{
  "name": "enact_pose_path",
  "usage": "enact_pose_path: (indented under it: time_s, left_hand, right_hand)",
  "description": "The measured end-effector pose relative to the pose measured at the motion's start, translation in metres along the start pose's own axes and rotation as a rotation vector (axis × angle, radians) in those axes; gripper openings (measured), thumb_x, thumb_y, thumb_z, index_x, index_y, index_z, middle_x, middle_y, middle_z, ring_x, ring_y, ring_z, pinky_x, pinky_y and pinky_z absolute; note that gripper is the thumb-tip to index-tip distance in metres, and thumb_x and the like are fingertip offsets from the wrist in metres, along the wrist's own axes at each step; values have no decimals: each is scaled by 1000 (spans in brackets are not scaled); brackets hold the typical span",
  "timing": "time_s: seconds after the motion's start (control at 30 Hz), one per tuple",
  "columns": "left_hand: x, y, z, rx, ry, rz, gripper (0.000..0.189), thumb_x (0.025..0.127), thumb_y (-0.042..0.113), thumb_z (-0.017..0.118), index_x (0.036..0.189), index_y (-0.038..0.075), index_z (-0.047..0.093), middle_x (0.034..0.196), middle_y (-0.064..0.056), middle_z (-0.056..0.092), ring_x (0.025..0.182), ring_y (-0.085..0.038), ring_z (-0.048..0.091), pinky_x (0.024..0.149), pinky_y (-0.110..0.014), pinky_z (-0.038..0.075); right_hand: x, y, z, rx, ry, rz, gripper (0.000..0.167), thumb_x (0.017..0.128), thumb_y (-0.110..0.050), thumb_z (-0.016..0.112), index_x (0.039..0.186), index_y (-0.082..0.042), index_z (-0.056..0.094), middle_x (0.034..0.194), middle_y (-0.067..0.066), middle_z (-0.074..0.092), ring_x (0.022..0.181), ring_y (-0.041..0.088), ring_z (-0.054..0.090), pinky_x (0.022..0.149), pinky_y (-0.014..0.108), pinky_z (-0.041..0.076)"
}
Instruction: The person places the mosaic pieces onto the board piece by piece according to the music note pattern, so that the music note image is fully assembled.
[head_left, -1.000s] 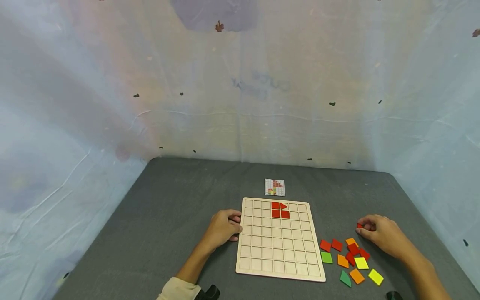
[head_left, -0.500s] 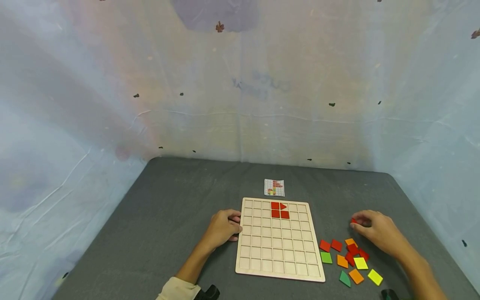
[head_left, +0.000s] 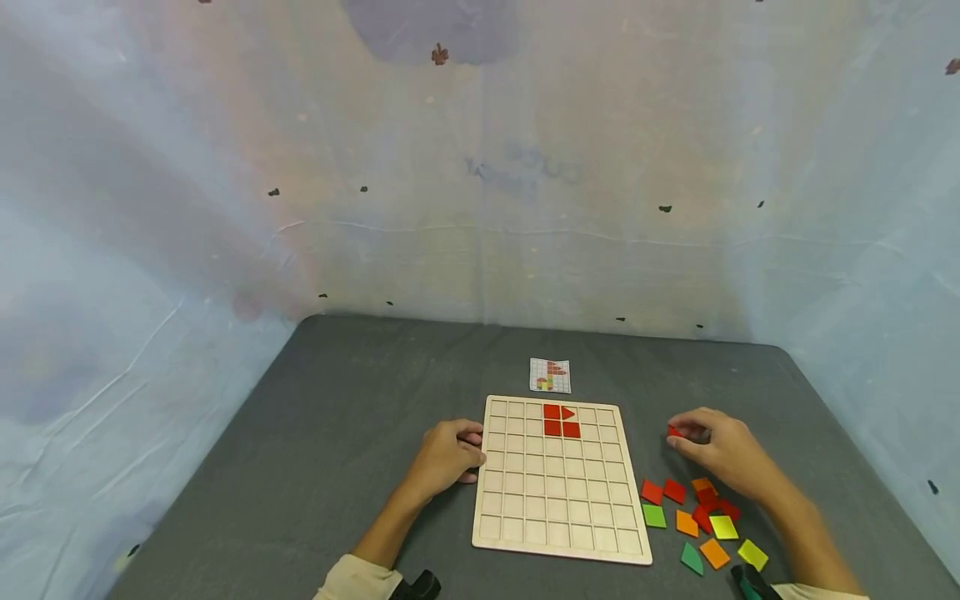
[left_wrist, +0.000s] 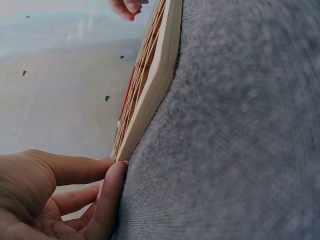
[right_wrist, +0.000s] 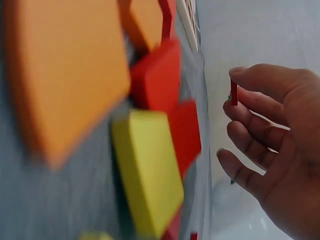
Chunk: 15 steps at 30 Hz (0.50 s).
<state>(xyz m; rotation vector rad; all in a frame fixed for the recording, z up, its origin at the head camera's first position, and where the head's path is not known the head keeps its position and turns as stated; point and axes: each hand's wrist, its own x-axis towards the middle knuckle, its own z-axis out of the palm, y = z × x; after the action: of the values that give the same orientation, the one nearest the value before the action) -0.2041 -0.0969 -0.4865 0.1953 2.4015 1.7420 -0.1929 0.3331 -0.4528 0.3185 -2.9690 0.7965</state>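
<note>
A pale wooden grid board (head_left: pixel 555 500) lies on the table, with several red tiles (head_left: pixel 562 421) set in its upper cells. My left hand (head_left: pixel 442 454) holds the board's left edge; in the left wrist view the thumb and a finger (left_wrist: pixel 107 195) meet at the wooden rim. Off the board's right side, my right hand (head_left: pixel 716 446) pinches a small red tile (right_wrist: pixel 234 91) between thumb and fingertips, above the table. The right wrist view shows it edge-on, so its outline is hidden. The other fingers of that hand are loosely bent.
Loose tiles lie right of the board: several red tiles (head_left: pixel 674 491), yellow tiles (head_left: pixel 723 527), orange tiles (head_left: pixel 686 523), a light green square (head_left: pixel 654 517) and a dark green curved piece (head_left: pixel 692 558). A small printed pattern card (head_left: pixel 550 376) lies behind the board on the grey table (head_left: pixel 390 383).
My right hand has moved left toward the board and slightly away from me, carrying the red tile. My left hand and the board have stayed in place.
</note>
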Motion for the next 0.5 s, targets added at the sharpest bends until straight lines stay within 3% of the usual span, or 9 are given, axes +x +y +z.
enact_pose_path:
  time_s: [0.27,0.5]
  left_hand:
    - [0,0,0,2,0,2,46,85,-4,77,131,-7,68,110,-16,69,93,-20,74,62,-32,66]
    - [1,-1,0,9,2,5,45,86,-3,76,130,-7,68,110,-15,69,92,-18,73,61,-31,66]
  right_hand:
    - [14,-21,12,38,-26,-34,26,98,-25,78,116,-6,76,110,4,70,95,17,64,76,31,57]
    - [26,-35,22,76,-40,-81,26,98,-23,78,117,-5,76,107,2,69,92,14,61,72,28,55]
